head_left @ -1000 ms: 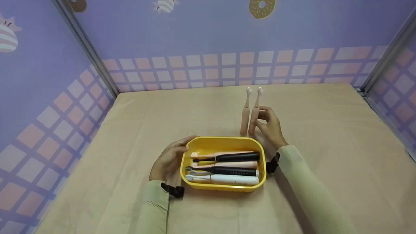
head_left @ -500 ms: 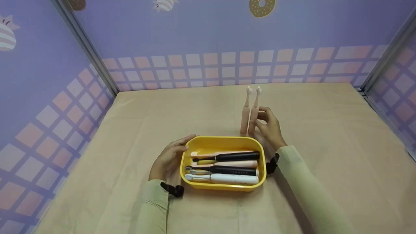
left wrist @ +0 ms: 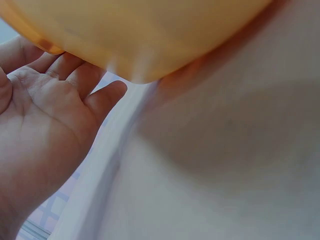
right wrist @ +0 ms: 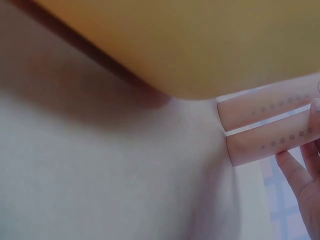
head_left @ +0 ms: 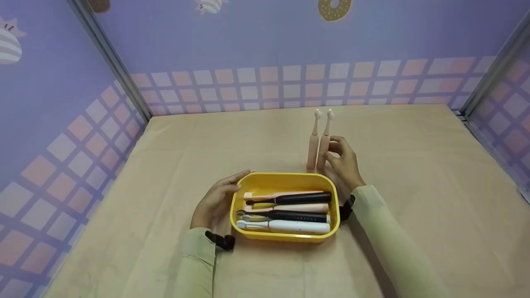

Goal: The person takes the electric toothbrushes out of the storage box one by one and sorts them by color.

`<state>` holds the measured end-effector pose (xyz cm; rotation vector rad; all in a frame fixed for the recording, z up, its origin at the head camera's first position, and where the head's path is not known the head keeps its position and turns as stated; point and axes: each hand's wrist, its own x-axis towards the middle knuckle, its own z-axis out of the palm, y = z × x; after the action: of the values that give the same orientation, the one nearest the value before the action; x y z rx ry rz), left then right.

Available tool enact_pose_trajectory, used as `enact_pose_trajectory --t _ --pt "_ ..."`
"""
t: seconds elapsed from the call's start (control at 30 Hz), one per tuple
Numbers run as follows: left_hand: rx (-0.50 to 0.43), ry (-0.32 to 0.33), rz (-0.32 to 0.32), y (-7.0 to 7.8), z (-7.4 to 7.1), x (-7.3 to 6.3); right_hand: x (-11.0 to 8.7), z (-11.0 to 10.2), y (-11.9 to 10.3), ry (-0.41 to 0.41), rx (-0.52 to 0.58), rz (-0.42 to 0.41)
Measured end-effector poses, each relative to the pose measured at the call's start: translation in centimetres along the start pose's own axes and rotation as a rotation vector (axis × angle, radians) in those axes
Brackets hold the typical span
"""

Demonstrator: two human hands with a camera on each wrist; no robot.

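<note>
My right hand (head_left: pixel 345 161) pinches a pink electric toothbrush (head_left: pixel 324 149) by its handle, with thumb and fingers on its right side and back. The brush stands upright on the table, head up. Just left of it stands a matching pink toothbrush (head_left: pixel 313 151), a narrow gap between the two. Both handles show a row of dots in the right wrist view. My left hand (head_left: pixel 215 200) rests against the left end of a yellow bin (head_left: pixel 285 238), its fingers fairly straight along the outer corner. Its palm shows in the left wrist view, partly behind the bin.
Inside the bin lie several electric toothbrushes: black ones (head_left: pixel 302 198), pink ones (head_left: pixel 312 208) and a white one (head_left: pixel 298 226). A light cloth covers the table (head_left: pixel 207 145). Printed purple panels (head_left: pixel 248 45) wall in the back and sides.
The right-hand toothbrush has tilted very slightly left at its top, toward the other one. Both hands and the bin stay in place.
</note>
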<state>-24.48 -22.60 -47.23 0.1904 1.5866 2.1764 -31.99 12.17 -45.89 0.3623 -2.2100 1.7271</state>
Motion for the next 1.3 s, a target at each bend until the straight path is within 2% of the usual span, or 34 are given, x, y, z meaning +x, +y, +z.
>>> enact_pose_trajectory --t 0.13,0.43,0.83,1.3 --pt "-0.005 0.005 0.001 -0.1 0.0 0.0 -0.6 0.0 -2.1 -0.015 0.007 0.011" --pt "0.001 -0.007 -0.004 -0.2 -0.2 -0.3 0.5 0.1 1.2 -0.039 -0.004 0.08" --pt "0.011 0.015 -0.001 -0.1 0.0 -0.1 0.6 0.0 0.9 -0.054 -0.057 0.083" --pt "0.044 -0.024 0.017 0.0 -0.1 -0.1 0.6 -0.3 0.9 -0.069 -0.053 0.069"
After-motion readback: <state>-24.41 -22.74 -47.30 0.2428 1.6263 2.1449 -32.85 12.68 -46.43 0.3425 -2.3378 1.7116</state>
